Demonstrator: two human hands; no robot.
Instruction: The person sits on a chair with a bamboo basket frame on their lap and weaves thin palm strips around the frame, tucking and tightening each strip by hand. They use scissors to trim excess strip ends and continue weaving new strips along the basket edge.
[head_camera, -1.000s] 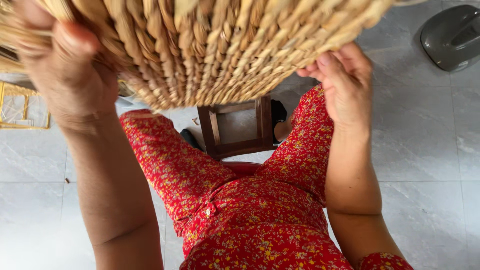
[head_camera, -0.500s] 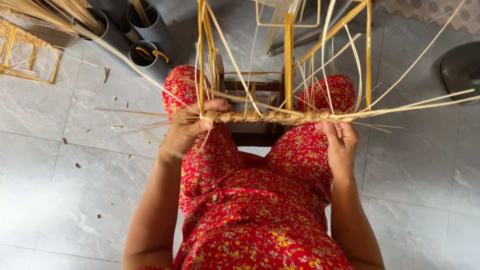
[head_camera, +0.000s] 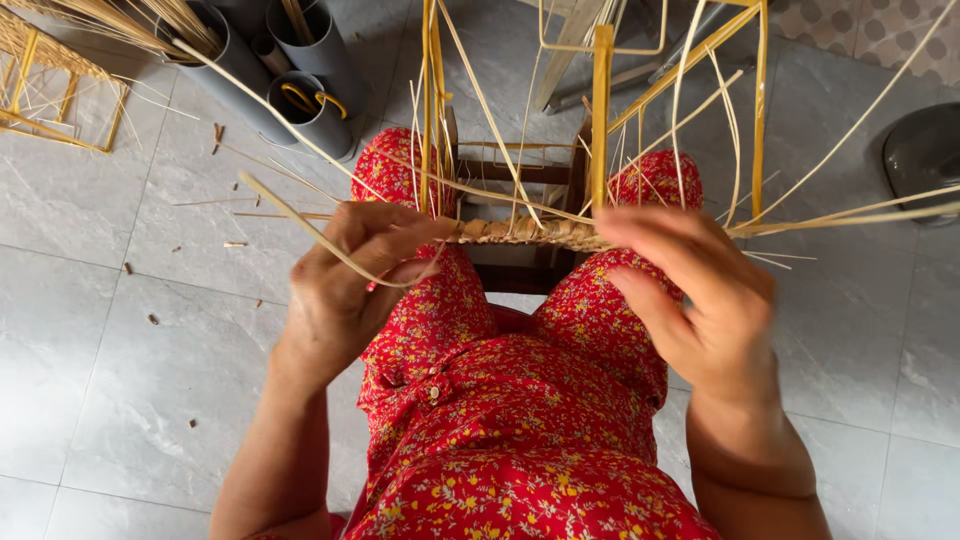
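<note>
Woven band (head_camera: 530, 232) is sitting across my knees, just above the small wooden stool (head_camera: 520, 265), w/ yellow frame uprights (head_camera: 600, 120) rising from it and loose straw strands (head_camera: 850, 215) fanning out to the right. I'm pinching the band's left end w/ my left hand (head_camera: 350, 285), fingers (head_camera: 400, 235) closed narrow on it and on one long strand (head_camera: 300, 220) that's trailing up-left over my knuckles. My right hand (head_camera: 700, 300) is coming at the band's right end, fingers (head_camera: 650, 230) half-curled, touching or nearly touching — can't tell if they're actually gripping anything.

Risk as I'm judging it: that trailing strand is bending sharply at my thumb, so pulling too hard could kink or snap it. Also the loose strands on the right are crossing each other, so I could be grabbing the wrong one and spoiling the weave order.

Further out: grey tubes (head_camera: 300, 80) holding more straw, another yellow frame (head_camera: 50, 100) on the tiled floor (head_camera: 120, 330), offcuts scattered about.
</note>
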